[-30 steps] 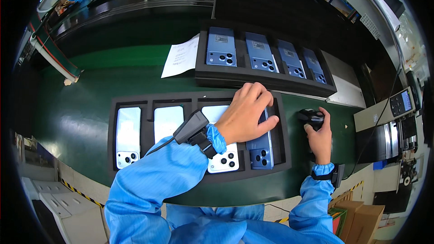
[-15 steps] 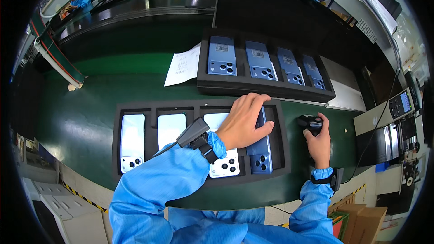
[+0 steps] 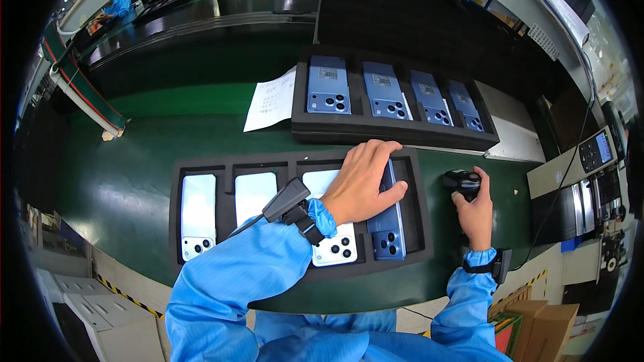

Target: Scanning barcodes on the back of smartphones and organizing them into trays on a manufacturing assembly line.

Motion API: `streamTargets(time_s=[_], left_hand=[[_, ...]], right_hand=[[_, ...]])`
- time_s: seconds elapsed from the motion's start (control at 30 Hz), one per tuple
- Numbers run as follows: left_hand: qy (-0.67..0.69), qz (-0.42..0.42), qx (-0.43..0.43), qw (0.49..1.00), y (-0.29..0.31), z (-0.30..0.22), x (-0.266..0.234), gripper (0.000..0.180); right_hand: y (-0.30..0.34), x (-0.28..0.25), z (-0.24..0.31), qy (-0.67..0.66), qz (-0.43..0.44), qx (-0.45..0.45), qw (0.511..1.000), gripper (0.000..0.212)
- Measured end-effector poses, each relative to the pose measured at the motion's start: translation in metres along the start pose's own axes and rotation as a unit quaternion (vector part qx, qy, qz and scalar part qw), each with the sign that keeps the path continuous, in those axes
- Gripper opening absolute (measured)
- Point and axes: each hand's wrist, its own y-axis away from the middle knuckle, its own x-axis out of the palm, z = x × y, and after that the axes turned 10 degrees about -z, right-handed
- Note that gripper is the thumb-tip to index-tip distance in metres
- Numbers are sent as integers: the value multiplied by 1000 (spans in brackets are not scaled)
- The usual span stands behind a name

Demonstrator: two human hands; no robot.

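My left hand [image 3: 362,184] lies over the right-hand end of a black foam tray [image 3: 422,228], fingers stretched out and thumb spread. Beneath it a blue smartphone [image 3: 387,231] rests in its slot, back side up, its upper part mostly covered by my hand. White phones fill the other slots: one at the far left [image 3: 198,211], another [image 3: 255,191] partly behind my sleeve, and a third [image 3: 335,248] under my wrist. To the right of the tray, my right hand [image 3: 475,211] is wrapped round a black computer mouse [image 3: 461,181] on the green bench.
Behind the tray, a second black foam tray [image 3: 396,131] carries several blue phones with labels on their backs. A handwritten paper sheet [image 3: 270,102] lies beside it. A device with a small screen [image 3: 594,154] stands at the right. People in blue work beyond the bench.
Both hands keep their places, the left over the blue phone and the right on the mouse. Only the view has shifted slightly.
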Motion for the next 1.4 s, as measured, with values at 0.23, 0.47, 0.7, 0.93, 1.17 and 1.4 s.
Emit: streamTargets(time_s=[0.23, 0.47, 0.7, 0.93, 1.17, 1.4], left_hand=[[1, -3, 5, 1000, 1, 3, 2, 62], [2, -10, 14, 1000, -1, 3, -1, 62], [6, -8, 10, 1000, 0, 1, 1, 61], [7, -4, 4, 1000, 0, 2, -1, 61], [8, -4, -1, 1000, 0, 3, -2, 60], [16, -12, 4, 1000, 0, 2, 3, 62]], right_hand=[[0, 2, -1, -2, -6, -15, 1000, 66], [0, 2, 2, -22, -11, -24, 999, 66], [1, 0, 0, -10, -20, -36, 999, 66], [2, -2, -9, -73, -112, -107, 985, 81], [-132, -125, -105, -356, -456, 14, 816, 75], [-261, -265, -279, -451, -321, 80, 829, 35]])
